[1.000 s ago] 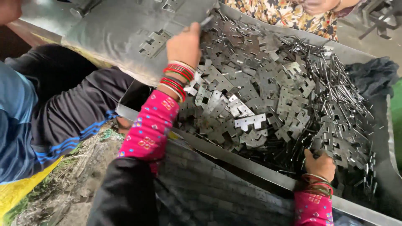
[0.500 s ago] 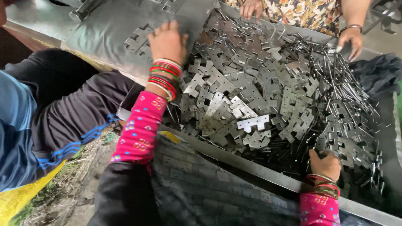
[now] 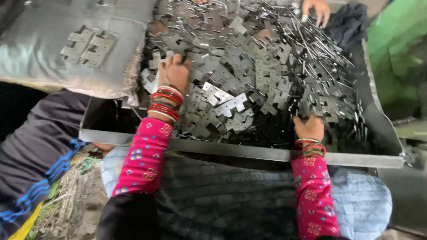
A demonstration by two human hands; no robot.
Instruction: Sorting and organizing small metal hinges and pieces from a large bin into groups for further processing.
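A big heap of small grey stamped metal plates [image 3: 249,80] mixed with thin metal rods [image 3: 320,49] fills a metal tray [image 3: 231,150]. My left hand [image 3: 174,73], with red and green bangles on the wrist, lies knuckles up on the plates at the heap's left side, fingers curled into them. My right hand [image 3: 309,128] rests at the tray's near edge on the right, fingers dug into the plates. Both sleeves are pink and patterned.
A grey sack [image 3: 71,49] at the upper left carries two plates [image 3: 89,44]. Another person's hand [image 3: 315,10] reaches into the heap from the far side. A person in dark clothing with blue stripes [image 3: 40,151] sits at my left. A green surface [image 3: 396,40] stands at right.
My left hand has moved from the sack at the upper left down onto the heap of plates. My right hand stays at the tray's near edge. The view has shifted leftward.
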